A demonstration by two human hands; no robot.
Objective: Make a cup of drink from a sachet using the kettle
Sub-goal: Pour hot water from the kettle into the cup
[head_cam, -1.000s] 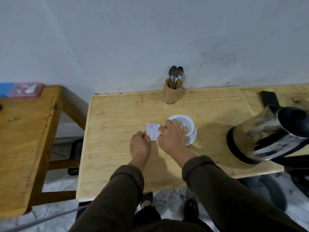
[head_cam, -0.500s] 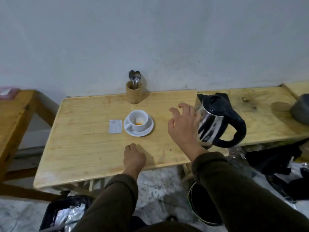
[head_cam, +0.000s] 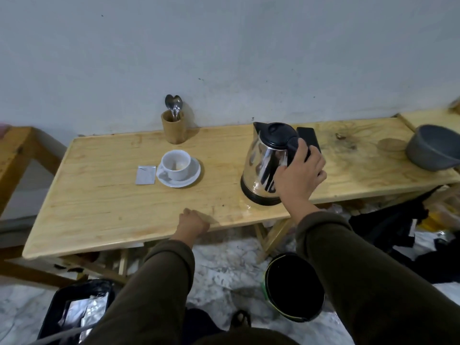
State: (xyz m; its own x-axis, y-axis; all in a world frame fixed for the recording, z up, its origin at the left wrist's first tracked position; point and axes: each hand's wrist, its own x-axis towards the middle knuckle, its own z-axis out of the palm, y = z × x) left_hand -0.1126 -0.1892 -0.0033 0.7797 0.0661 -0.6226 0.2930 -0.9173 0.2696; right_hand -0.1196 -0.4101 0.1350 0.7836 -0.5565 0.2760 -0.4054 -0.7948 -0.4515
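Note:
A steel kettle (head_cam: 263,160) with a black lid and handle stands on the wooden table (head_cam: 112,200), right of centre. My right hand (head_cam: 300,174) is wrapped around its handle. Left of it a white cup (head_cam: 176,164) sits on a white saucer (head_cam: 191,180), with a little powder inside. A silver sachet (head_cam: 146,174) lies flat just left of the saucer. My left hand (head_cam: 193,224) rests as a fist on the table's front edge, holding nothing.
A wooden holder (head_cam: 173,130) with spoons (head_cam: 173,105) stands by the wall behind the cup. A grey bowl (head_cam: 433,148) sits at the far right. A black bin (head_cam: 293,287) and a black tray (head_cam: 77,310) of wrappers lie on the floor below.
My right hand left the sachet beside the cup, reached right and closed on the kettle handle. My left hand drew back to the table's front edge. The view swung right.

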